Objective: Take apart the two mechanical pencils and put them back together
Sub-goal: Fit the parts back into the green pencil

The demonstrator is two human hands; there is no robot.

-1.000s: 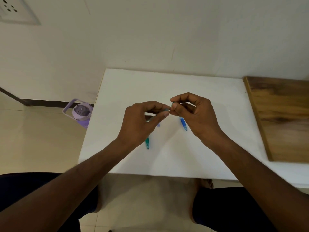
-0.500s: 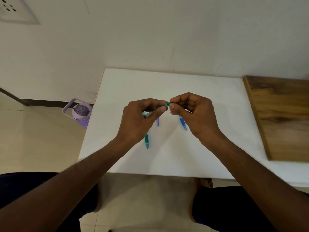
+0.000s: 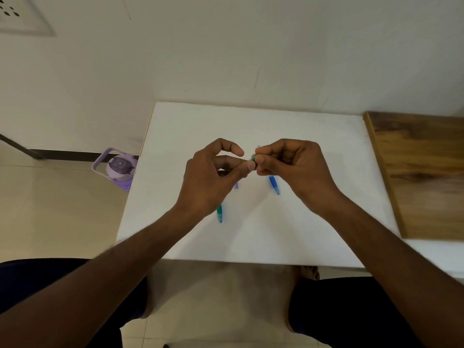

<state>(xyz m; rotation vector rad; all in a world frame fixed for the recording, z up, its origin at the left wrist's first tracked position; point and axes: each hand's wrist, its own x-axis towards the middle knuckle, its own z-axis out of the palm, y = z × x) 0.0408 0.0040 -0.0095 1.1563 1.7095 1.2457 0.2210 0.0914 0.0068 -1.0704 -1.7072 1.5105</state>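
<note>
Above the middle of the white table (image 3: 313,234), my left hand (image 3: 213,179) and my right hand (image 3: 293,169) meet fingertip to fingertip. Pinched between them is a small green pencil part (image 3: 253,160); my right thumb and finger grip its end while my left thumb and middle finger hold the other side, with the left index finger raised. On the table below lies a green pencil barrel (image 3: 220,214), partly hidden by my left hand. A blue pencil barrel (image 3: 274,185) lies under my right hand. A small purple piece (image 3: 236,186) shows between them.
A wooden board (image 3: 424,172) covers the table's right side. A purple water bottle (image 3: 119,169) stands on the tiled floor left of the table. The white wall runs behind the table's far edge. My knees are below the near edge.
My left index finger has lifted off the green part, and the hands have shifted slightly while still pinching it. The parts on the table have not moved.
</note>
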